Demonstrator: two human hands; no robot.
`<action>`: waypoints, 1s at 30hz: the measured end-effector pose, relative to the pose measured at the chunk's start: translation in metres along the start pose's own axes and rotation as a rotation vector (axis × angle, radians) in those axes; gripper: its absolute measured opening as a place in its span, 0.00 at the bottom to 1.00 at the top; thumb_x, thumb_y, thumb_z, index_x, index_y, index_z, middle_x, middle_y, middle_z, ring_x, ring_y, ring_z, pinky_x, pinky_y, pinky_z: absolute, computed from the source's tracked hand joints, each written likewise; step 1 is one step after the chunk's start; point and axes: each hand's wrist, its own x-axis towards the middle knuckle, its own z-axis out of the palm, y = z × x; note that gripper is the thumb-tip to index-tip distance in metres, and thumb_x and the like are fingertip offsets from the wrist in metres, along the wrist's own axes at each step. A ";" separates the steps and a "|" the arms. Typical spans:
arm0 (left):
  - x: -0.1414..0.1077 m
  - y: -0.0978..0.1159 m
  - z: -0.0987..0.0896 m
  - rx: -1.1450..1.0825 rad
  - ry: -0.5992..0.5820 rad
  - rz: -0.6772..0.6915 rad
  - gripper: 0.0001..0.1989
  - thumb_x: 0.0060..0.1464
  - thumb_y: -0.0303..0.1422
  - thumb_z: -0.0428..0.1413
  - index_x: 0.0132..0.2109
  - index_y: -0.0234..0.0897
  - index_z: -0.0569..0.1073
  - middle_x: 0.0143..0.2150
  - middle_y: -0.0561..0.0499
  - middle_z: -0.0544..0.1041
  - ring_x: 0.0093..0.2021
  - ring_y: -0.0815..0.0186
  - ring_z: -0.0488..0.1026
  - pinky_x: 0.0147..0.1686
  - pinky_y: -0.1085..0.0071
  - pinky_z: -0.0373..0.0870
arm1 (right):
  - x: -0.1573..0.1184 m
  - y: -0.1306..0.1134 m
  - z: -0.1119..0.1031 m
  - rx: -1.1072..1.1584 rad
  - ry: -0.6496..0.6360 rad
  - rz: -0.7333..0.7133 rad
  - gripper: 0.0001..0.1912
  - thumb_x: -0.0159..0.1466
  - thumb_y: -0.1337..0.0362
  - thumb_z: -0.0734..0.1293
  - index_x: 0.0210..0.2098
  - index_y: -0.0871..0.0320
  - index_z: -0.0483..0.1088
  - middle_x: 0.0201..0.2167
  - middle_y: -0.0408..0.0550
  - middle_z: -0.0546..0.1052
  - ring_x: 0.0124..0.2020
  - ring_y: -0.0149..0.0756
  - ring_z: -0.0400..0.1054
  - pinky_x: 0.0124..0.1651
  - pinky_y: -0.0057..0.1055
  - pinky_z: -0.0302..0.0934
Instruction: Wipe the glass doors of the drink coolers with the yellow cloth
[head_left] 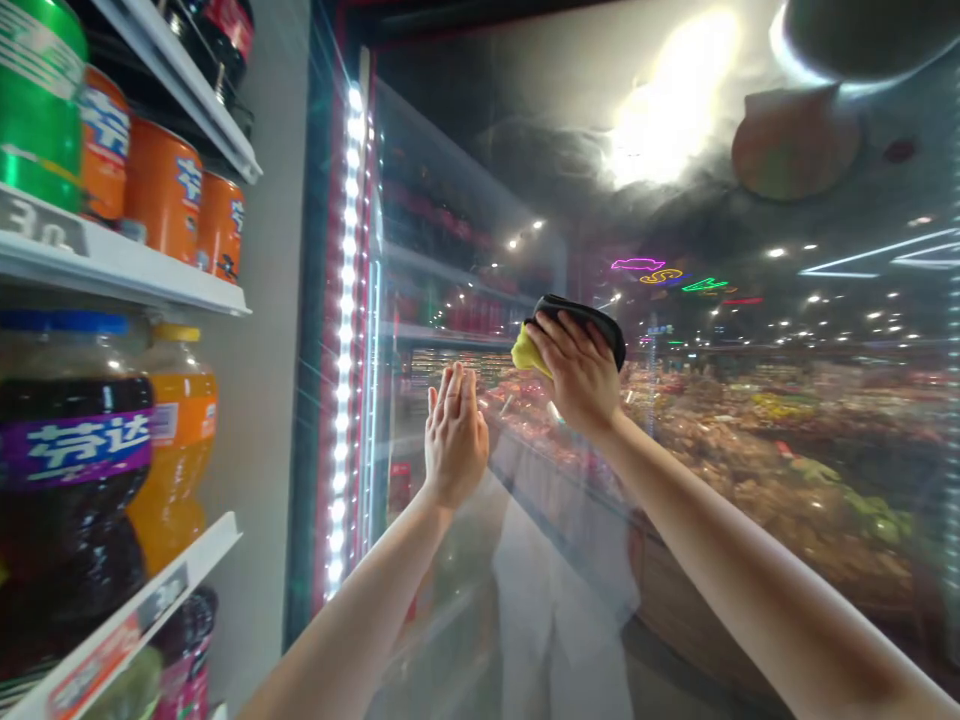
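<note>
My right hand (pixel 583 375) presses a folded black and yellow cleaning cloth (pixel 611 335) against a glass door (pixel 570 220). The cloth's dark side shows above and beside my fingers, and a yellow bulge sticks out on the left. Lower and to the left, my left hand (pixel 456 440) is held up with its fingers stretched out and lying flat at the glass, holding nothing. Whether its whole palm touches the pane cannot be made out. Pale hazy smears show on the upper glass around a bright glare.
Drink shelves (pixel 150 265) stand close on the left, bearing orange cans (pixel 161 190), a green can (pixel 41 100), and bottles of dark (pixel 67 560) and orange soda (pixel 176 440). A lit LED strip (pixel 346 330) runs down the door's edge. Produce displays (pixel 795 480) appear beyond the glass.
</note>
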 end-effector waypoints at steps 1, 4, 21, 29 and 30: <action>0.000 0.006 0.002 -0.005 -0.005 0.013 0.34 0.65 0.25 0.44 0.75 0.38 0.45 0.76 0.40 0.52 0.77 0.57 0.45 0.74 0.47 0.47 | -0.009 -0.001 0.000 -0.008 -0.006 0.002 0.29 0.72 0.62 0.61 0.72 0.51 0.57 0.72 0.45 0.60 0.73 0.49 0.51 0.74 0.52 0.43; -0.001 0.021 0.006 -0.038 -0.018 0.051 0.37 0.65 0.25 0.46 0.76 0.40 0.42 0.77 0.42 0.49 0.77 0.57 0.43 0.74 0.46 0.45 | -0.052 -0.011 0.004 -0.025 -0.061 -0.069 0.28 0.72 0.64 0.60 0.71 0.48 0.59 0.71 0.42 0.62 0.72 0.45 0.54 0.74 0.48 0.43; 0.014 0.075 0.031 -0.142 -0.014 0.219 0.40 0.64 0.24 0.47 0.76 0.44 0.38 0.76 0.43 0.52 0.76 0.57 0.45 0.74 0.48 0.45 | -0.136 0.023 -0.016 -0.147 0.023 0.274 0.31 0.70 0.64 0.60 0.72 0.46 0.56 0.69 0.48 0.65 0.72 0.50 0.55 0.73 0.54 0.46; 0.024 0.136 0.050 -0.199 -0.093 0.335 0.43 0.60 0.25 0.50 0.76 0.40 0.39 0.77 0.42 0.50 0.76 0.55 0.42 0.74 0.47 0.46 | -0.106 0.090 -0.047 -0.179 0.162 0.446 0.29 0.72 0.61 0.57 0.72 0.49 0.56 0.71 0.49 0.63 0.73 0.47 0.52 0.72 0.52 0.48; 0.020 0.140 0.050 -0.200 -0.112 0.353 0.43 0.60 0.25 0.50 0.76 0.40 0.40 0.76 0.42 0.50 0.76 0.55 0.42 0.74 0.47 0.47 | -0.120 0.089 -0.046 -0.191 0.209 0.511 0.29 0.72 0.60 0.57 0.72 0.49 0.55 0.71 0.50 0.63 0.73 0.48 0.52 0.72 0.53 0.49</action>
